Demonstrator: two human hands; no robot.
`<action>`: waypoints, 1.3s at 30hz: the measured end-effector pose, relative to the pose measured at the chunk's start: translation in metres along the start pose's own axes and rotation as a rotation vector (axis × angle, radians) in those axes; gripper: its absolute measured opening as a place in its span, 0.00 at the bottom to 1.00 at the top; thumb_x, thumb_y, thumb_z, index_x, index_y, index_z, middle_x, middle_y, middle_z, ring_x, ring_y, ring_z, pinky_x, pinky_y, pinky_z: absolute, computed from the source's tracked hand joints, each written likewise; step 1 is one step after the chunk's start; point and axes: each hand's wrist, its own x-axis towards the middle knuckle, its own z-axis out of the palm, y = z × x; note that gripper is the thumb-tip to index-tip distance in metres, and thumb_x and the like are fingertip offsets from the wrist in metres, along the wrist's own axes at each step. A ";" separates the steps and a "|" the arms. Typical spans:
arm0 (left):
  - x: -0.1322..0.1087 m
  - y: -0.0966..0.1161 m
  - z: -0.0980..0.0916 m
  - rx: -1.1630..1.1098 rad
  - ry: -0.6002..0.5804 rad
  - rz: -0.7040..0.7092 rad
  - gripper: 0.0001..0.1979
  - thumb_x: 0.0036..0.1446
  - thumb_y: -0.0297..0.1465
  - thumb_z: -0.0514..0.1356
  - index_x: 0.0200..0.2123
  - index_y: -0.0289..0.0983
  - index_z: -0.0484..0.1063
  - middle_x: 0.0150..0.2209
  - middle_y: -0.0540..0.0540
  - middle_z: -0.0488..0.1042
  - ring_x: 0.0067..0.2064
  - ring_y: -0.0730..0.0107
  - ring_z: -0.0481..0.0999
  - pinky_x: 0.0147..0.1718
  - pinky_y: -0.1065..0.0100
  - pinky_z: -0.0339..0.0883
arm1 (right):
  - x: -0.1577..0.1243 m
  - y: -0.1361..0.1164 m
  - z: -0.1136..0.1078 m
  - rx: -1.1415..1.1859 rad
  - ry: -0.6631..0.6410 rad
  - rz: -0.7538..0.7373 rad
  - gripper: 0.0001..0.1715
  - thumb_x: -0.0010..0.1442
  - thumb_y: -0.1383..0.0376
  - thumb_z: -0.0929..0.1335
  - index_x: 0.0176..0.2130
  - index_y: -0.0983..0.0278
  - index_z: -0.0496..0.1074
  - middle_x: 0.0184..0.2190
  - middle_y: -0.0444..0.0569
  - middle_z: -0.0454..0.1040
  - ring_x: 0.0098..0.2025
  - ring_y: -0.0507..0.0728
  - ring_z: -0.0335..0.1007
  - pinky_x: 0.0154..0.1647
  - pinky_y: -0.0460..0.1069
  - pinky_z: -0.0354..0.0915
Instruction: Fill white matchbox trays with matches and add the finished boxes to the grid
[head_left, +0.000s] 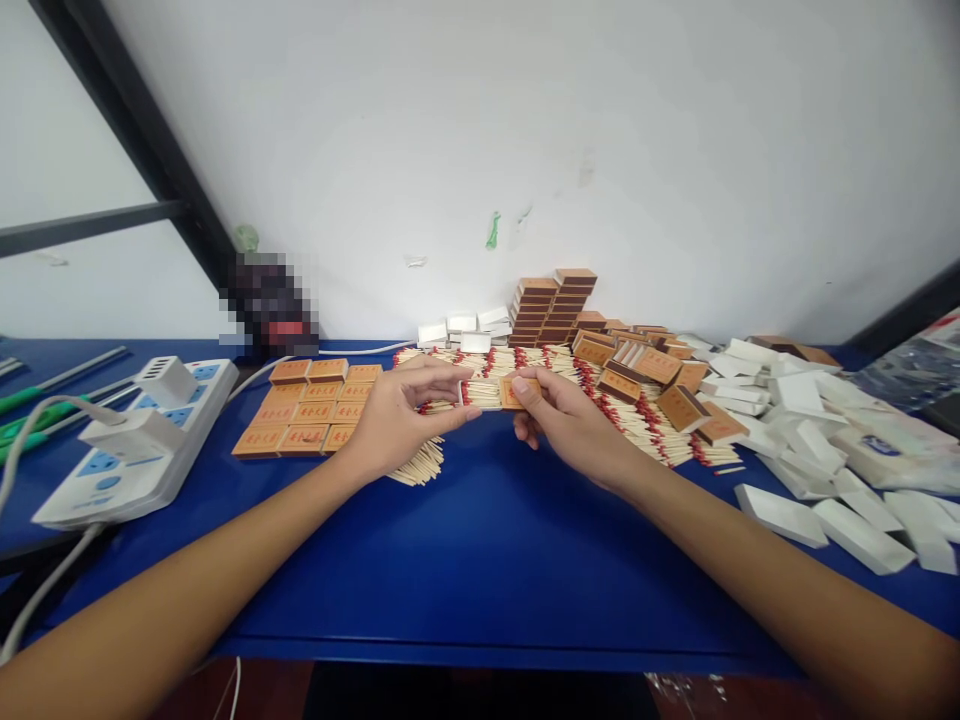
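Both hands at work over the near-middle of the bench (480, 580), a white tray (491, 408) of matches joined end-on to an orange cover (507, 396); left hand (397, 415) has a narrow grip on the tray, thumb on the near side, fingers along the far side, probably to keep the walls in line with the cover's mouth; right hand (562, 420) holds the cover, thumb laid flat on top, fingers curled beneath, which seems to steady it without blocking the end facing the tray; how far the tray sits inside, I cannot tell.

Tray lies roughly level, matches on top, likely so that none spill; forearms come in from the lower corners and converge, wrists low, hands facing each other across the box.

Behind, loose matches (667, 435) spread in a broad bed, most likely for short reach; matchboxes (311, 412) lie in tidy rows to the left, apart from the jumbled covers (652, 362) and spare trays (802, 450) at right; stacked boxes (555, 310) stand near the wall (480, 130), perhaps to save room.
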 end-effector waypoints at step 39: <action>0.045 0.003 -0.159 0.933 -0.216 -0.310 0.28 0.52 0.54 0.68 0.48 0.42 0.82 0.49 0.45 0.86 0.50 0.54 0.82 0.51 0.61 0.70 | 0.002 0.007 -0.016 -0.457 -0.010 -0.188 0.35 0.76 0.41 0.55 0.64 0.63 0.62 0.40 0.50 0.76 0.38 0.58 0.75 0.47 0.55 0.68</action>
